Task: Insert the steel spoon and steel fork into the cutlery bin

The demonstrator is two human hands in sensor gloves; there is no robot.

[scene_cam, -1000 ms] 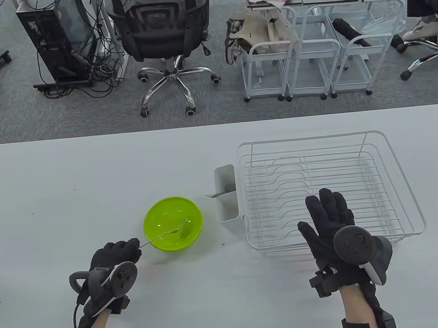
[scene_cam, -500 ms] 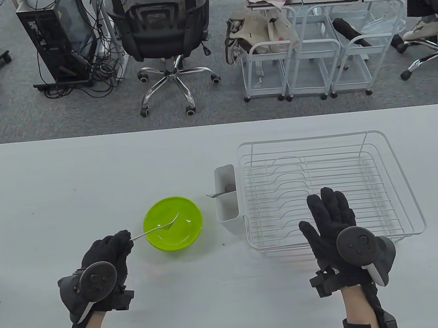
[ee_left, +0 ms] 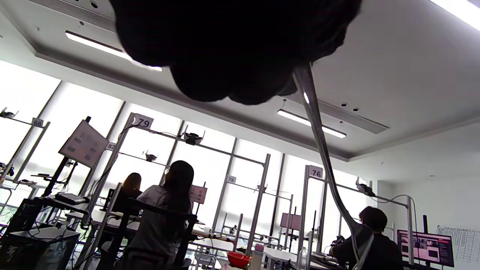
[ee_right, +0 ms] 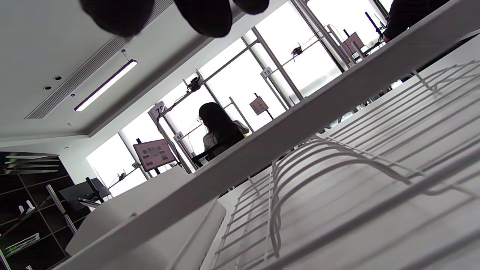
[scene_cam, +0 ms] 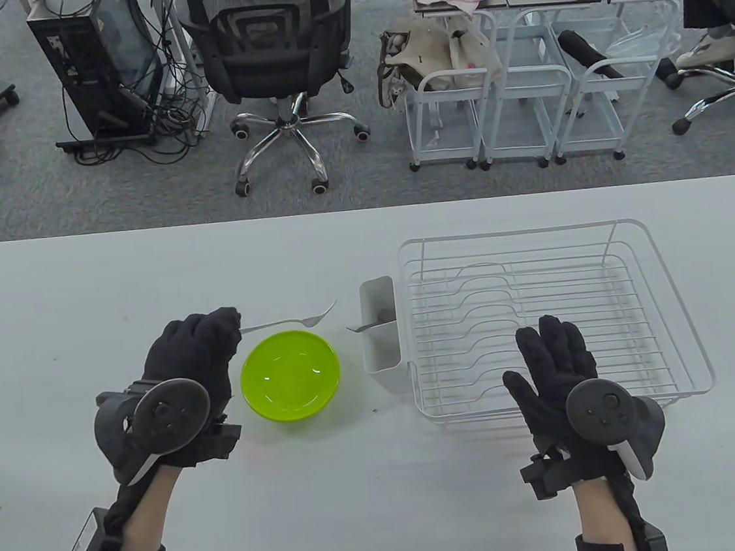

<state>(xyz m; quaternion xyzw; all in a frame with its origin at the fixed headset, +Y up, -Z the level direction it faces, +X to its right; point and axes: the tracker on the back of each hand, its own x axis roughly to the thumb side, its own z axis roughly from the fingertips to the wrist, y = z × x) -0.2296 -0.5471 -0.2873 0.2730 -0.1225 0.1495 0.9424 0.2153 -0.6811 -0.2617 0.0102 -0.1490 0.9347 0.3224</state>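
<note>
A: From above, the gloved left hand (scene_cam: 194, 359) pinches the handle end of the slim steel fork (scene_cam: 293, 320), held in the air above the far rim of the round lime-green plastic bowl (scene_cam: 290, 375), tines pointing toward the white plastic cutlery bin (scene_cam: 379, 327).

B: And the bin?

A: It hangs on the left side of the white wire dish rack (scene_cam: 552, 315). A steel spoon (scene_cam: 365, 325) already lies in it, its end poking over the left wall.

B: The right hand (scene_cam: 557, 367)?

A: Flat, fingers spread, holding nothing, over the rack's near edge.

B: What do the wrist views add?

A: The left wrist view shows the fork's handle (ee_left: 318, 138) emerging from the closed fingers (ee_left: 232, 48) against the ceiling. The right wrist view shows only the rack's wires from beneath, plus fingertips (ee_right: 204, 15).

B: Any writing?

A: Station numbers on frames behind: 79, 76, 86, 78.
</note>
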